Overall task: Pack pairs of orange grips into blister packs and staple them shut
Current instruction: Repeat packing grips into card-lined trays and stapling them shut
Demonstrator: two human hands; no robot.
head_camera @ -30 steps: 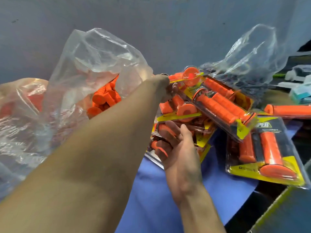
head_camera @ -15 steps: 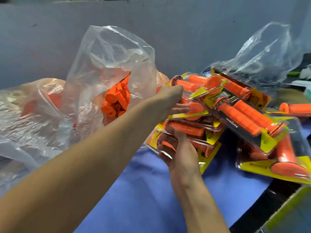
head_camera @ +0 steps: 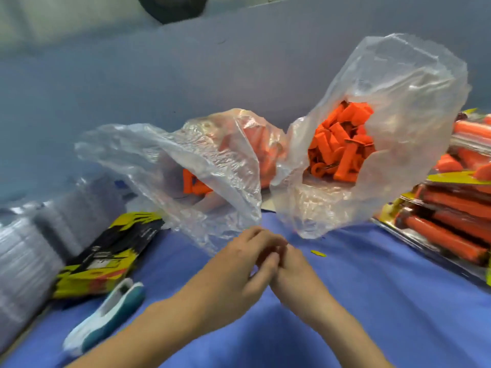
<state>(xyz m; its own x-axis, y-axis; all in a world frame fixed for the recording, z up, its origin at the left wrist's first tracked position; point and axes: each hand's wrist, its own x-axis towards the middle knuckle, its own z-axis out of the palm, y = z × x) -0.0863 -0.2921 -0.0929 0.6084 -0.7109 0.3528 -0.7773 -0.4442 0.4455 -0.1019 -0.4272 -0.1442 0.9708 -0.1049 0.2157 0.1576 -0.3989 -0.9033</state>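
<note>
Off the blister packs [head_camera: 457, 216], left hand [head_camera: 239, 264] and right hand [head_camera: 295, 272] now meet over the cloth [head_camera: 372, 301]; grip unclear.

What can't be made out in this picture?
All in the head view:
Whether the left hand or right hand holds anything: their fingers overlap.
Print on the yellow cards: motion blur.
Finished packs: cut off by the right edge.
Grips in the slumped bag: veiled by crumpled plastic.

Glossy crinkled clear plastic bag [head_camera: 398, 102], matt orange grips [head_camera: 342, 144], smooth blue cloth [head_camera: 372, 288].
</note>
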